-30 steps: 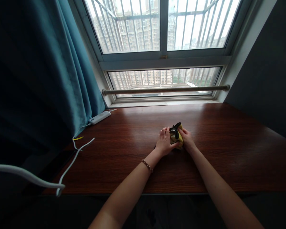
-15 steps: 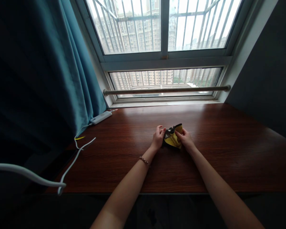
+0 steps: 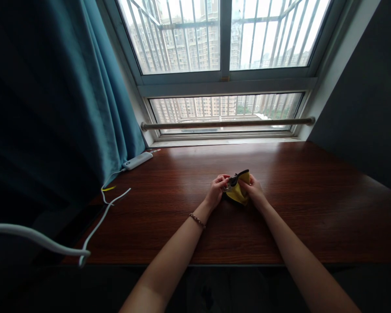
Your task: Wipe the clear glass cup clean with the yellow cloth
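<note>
A small yellow cloth piece (image 3: 237,194) with black edging is between my hands, folded and raised a little at its top right corner. My right hand (image 3: 254,190) pinches its right side, thumb on the yellow face. At the cloth's left, my left hand (image 3: 217,190) has its fingers closed on a small shiny item (image 3: 228,184), silver and dark, whose kind I cannot make out. Part of that item lies behind the fingers and against the cloth. Both hands are low over the brown wooden desk (image 3: 169,217).
A white power strip (image 3: 137,161) lies at the desk's back left by the blue curtain (image 3: 107,100). White cables (image 3: 97,226) run along the left edge, with a yellow tie (image 3: 109,188) near them. Behind the desk are a window and a horizontal rail (image 3: 228,124).
My left fingers have moved slightly right and up, closing in on the shiny item, which is now more covered. My right hand keeps its hold on the yellow cloth.
</note>
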The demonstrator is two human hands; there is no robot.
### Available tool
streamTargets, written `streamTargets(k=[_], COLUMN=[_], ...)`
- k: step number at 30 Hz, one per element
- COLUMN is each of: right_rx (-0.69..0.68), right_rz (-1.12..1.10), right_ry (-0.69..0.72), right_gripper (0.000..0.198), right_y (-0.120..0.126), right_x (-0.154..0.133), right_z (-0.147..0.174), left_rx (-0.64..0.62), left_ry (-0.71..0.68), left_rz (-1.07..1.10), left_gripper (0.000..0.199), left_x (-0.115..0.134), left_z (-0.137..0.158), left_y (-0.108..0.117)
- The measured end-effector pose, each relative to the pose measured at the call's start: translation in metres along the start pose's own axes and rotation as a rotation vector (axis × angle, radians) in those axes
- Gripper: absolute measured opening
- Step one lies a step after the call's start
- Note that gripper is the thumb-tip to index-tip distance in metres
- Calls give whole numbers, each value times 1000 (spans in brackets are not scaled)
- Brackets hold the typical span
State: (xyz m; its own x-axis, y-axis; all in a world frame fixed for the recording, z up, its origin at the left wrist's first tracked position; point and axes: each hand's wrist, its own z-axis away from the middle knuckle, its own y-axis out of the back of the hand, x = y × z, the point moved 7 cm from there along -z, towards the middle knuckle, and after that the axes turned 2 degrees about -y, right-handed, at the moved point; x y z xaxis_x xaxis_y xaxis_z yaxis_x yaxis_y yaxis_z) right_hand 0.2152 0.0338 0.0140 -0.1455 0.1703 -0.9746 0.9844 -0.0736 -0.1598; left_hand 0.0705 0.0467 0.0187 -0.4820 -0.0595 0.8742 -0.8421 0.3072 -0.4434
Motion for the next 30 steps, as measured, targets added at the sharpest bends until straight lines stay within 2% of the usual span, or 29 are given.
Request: streamTargets(k=[2, 5, 11, 14, 16, 19, 21, 23, 28, 30], right_rx=[9, 11, 29, 25, 29, 28, 13, -2, -54, -81], right_rz=[-32, -78, -40, -4, 8, 13, 16, 18, 27, 39], right_ry=[-3, -47, -45, -45, -47, -53, -54, -53, -34, -29], right_gripper=[34, 35, 35, 35, 36, 37, 38, 37, 37, 36], right_y=[1, 1, 2, 1, 1, 1, -1, -3, -8, -11], right_x=[1, 7, 9, 8, 7, 7, 6, 5, 1, 0], right_z=[0, -1, -1, -1, -1, -1, -1, -1, 2, 2], left_rx=[-33, -59, -7, 34, 93, 196, 241, 245, 205, 224], left_ry=[81, 160, 148, 96, 17, -178, -290, -331, -332, -310], left_rz=[162, 285, 225, 102, -85, -450, -603, -659, -760, -718], left_gripper=[12, 18, 18, 19, 20, 20, 19, 22, 23, 21], left_x=[-1, -2, -10, -16, -13, 7, 21, 28, 33, 32], left_z=[1, 3, -2, -7, -9, -6, -1, 3, 12, 12], left_y=[-3, -6, -2, 3, 10, 16, 15, 11, -4, -4])
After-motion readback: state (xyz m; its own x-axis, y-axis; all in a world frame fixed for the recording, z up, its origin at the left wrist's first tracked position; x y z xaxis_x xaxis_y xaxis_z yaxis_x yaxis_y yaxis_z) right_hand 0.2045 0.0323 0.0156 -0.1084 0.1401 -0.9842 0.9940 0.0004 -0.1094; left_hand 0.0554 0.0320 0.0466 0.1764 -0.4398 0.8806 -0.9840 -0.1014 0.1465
